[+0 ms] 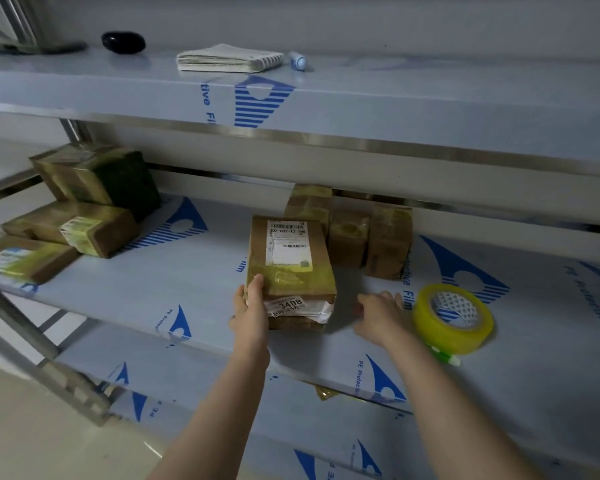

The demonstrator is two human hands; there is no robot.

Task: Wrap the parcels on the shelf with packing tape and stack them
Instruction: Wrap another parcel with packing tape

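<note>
A brown cardboard parcel with a white shipping label lies on top of another parcel at the middle of the shelf. My left hand grips the near left corner of this pair, thumb on the top parcel. My right hand hovers just right of the parcels with its fingers spread and relaxed, holding nothing. A roll of yellow packing tape lies flat on the shelf right of that hand.
Three taped parcels are stacked stepwise at the shelf's left end. Several small taped boxes stand behind the held parcels. The upper shelf carries a notebook, a marker and a black object.
</note>
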